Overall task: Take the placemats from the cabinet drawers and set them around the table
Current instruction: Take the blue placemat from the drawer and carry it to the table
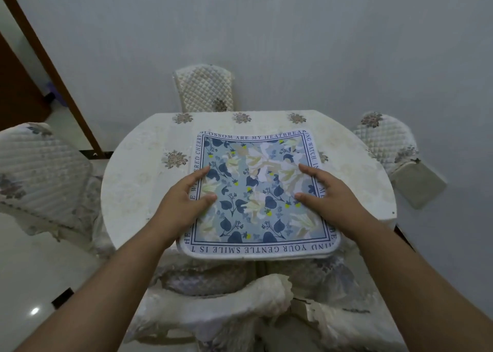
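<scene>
Grip: left hand point(186, 194), right hand point(325, 191) flat, fingers straight, pressing floral placemat point(256, 213), clasping nothing | Risk: its near edge seems to overhang counter point(138, 181); could slip off.

A home dining room is shown. A round table point(138, 181), draped in a cream cloth with flower motifs, is ringed by seats in matching quilted covers: a far chair point(204, 89), a left chair point(40, 170), a right chair point(386, 138) and a near chair point(226, 293). A floral placemat point(253, 191) is laid on the table. The room is bounded by a plain pale wall point(266, 31), a glossy tiled floor point(32, 271) and a brown wooden door frame point(48, 58).
</scene>
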### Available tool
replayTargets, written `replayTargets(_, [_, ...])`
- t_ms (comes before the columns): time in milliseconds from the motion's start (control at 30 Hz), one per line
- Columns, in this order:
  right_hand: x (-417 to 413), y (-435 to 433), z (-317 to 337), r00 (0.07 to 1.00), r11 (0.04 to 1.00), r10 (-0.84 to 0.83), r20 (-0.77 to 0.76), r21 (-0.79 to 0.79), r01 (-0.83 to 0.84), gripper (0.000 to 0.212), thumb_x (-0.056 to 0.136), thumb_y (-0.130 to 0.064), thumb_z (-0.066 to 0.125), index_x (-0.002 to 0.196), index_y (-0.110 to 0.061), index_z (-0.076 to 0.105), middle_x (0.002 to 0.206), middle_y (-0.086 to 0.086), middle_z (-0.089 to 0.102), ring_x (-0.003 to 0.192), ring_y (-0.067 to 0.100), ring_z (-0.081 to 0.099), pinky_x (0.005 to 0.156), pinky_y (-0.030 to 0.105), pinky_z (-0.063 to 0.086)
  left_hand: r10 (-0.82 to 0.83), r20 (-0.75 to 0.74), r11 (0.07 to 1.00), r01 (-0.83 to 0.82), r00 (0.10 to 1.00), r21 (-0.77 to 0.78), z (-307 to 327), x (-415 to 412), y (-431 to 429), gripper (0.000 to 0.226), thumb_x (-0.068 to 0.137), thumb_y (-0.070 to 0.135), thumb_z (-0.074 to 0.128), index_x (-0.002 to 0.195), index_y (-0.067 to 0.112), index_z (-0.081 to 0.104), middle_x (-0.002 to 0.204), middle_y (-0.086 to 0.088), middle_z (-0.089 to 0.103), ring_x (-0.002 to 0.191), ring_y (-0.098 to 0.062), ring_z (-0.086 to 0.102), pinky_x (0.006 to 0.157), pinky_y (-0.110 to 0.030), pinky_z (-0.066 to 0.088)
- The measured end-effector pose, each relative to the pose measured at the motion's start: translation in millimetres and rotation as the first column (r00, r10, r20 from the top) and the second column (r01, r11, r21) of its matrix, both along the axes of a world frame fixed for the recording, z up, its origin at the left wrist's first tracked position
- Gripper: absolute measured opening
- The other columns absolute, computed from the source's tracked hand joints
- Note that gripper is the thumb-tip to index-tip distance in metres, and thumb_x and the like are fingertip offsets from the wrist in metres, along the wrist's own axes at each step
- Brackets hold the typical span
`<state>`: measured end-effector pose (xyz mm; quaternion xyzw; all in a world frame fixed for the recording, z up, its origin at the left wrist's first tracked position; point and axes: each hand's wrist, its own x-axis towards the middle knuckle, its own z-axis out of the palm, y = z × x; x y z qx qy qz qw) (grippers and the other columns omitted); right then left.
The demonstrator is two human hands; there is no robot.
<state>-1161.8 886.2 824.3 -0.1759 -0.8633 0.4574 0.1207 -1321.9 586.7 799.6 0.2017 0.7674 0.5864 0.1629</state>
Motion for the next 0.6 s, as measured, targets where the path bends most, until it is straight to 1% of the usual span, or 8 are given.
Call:
replayTargets(67, [-18, 15, -10, 1.0, 1.0, 0.006, 0.019, 0.007, -0.006, 0.064, 0.084, -0.032, 0.08, 0.139, -0.049, 0.052, 0.132, -0.019, 0.055, 0.111, 0.004, 0.061, 0.086, 0.025, 0.056, 0.018, -0.011, 0.999, -0.019, 1.0, -0.051, -8, -13, 15, 0.06, 0.089, 0.021, 0.077, 0.139, 0.045, 0.056, 0.139, 0.007, 0.059, 0.113, -0.019, 0.067, 0.095, -0.047, 0.057])
replayTargets(100, [-28, 23, -16, 1.0, 1.0, 0.008, 0.027, 0.015, -0.008, 0.065, 0.084, -0.033, 0.08, 0.139, -0.05, 0.051, 0.132, -0.021, 0.051, 0.113, 0.004, 0.058, 0.086, 0.025, 0.054, 0.023, -0.022, 0.997, -0.024, 0.999, -0.079, -11, -20, 23, 0.06, 0.089, 0.021, 0.077, 0.14, 0.045, 0.055, 0.139, 0.006, 0.058, 0.113, -0.019, 0.067, 0.095, -0.046, 0.057])
replayTargets(200, [-58, 53, -30, 0.999, 1.0, 0.026, 0.042, -0.014, -0.025, 0.064, 0.084, -0.034, 0.08, 0.138, -0.053, 0.051, 0.131, -0.025, 0.047, 0.1, -0.001, 0.055, 0.072, 0.006, 0.044, 0.044, -0.026, 0.991, -0.047, 0.999, -0.123, -16, -41, 48, 0.06, 0.089, 0.022, 0.076, 0.139, 0.048, 0.054, 0.133, 0.012, 0.058, 0.107, -0.011, 0.068, 0.091, -0.039, 0.059])
replayTargets(233, [-69, 64, -33, 0.998, 0.999, 0.035, 0.044, -0.023, -0.034, 0.065, 0.084, -0.034, 0.081, 0.139, -0.052, 0.051, 0.133, -0.025, 0.048, 0.105, -0.002, 0.053, 0.076, 0.004, 0.041, 0.055, -0.019, 0.99, -0.057, 0.998, -0.128, -17, -49, 56, 0.06, 0.089, 0.022, 0.077, 0.138, 0.05, 0.054, 0.131, 0.014, 0.058, 0.105, -0.008, 0.068, 0.089, -0.036, 0.06])
replayTargets(300, [-92, 86, -40, 0.997, 0.998, 0.059, 0.043, -0.014, -0.058, 0.066, 0.084, -0.035, 0.081, 0.14, -0.049, 0.051, 0.135, -0.024, 0.048, 0.12, -0.005, 0.043, 0.088, 0.011, 0.036, 0.075, -0.003, 0.99, -0.075, 0.997, -0.123, -21, -67, 74, 0.06, 0.089, 0.021, 0.077, 0.135, 0.052, 0.055, 0.129, 0.017, 0.06, 0.101, -0.003, 0.069, 0.083, -0.03, 0.061])
replayTargets(367, [-116, 107, -47, 0.997, 0.998, 0.066, 0.038, -0.009, -0.065, 0.065, 0.083, -0.035, 0.081, 0.141, -0.047, 0.052, 0.134, -0.025, 0.047, 0.121, -0.007, 0.041, 0.09, 0.013, 0.033, 0.086, 0.009, 0.99, -0.084, 0.996, -0.115, -28, -87, 94, 0.062, 0.088, 0.017, 0.077, 0.136, 0.051, 0.056, 0.13, 0.018, 0.061, 0.1, 0.0, 0.069, 0.082, -0.027, 0.061])
replayTargets(533, [-168, 149, -71, 0.999, 0.999, 0.032, 0.043, 0.0, -0.032, 0.063, 0.083, -0.032, 0.081, 0.139, -0.044, 0.055, 0.134, -0.021, 0.051, 0.124, -0.002, 0.045, 0.101, 0.023, 0.036, 0.091, 0.047, 0.988, -0.084, 0.995, -0.13, -53, -134, 139, 0.066, 0.09, 0.009, 0.074, 0.141, 0.045, 0.054, 0.142, 0.009, 0.055, 0.118, -0.013, 0.063, 0.096, -0.041, 0.057])
replayTargets(600, [-191, 164, -83, 0.998, 1.0, 0.017, 0.054, 0.001, -0.017, 0.064, 0.083, -0.031, 0.081, 0.14, -0.043, 0.055, 0.134, -0.02, 0.051, 0.124, -0.001, 0.044, 0.101, 0.024, 0.036, 0.104, 0.05, 0.986, -0.096, 0.993, -0.137, -65, -156, 156, 0.065, 0.089, 0.008, 0.074, 0.142, 0.042, 0.054, 0.144, 0.007, 0.053, 0.121, -0.017, 0.061, 0.1, -0.044, 0.054])
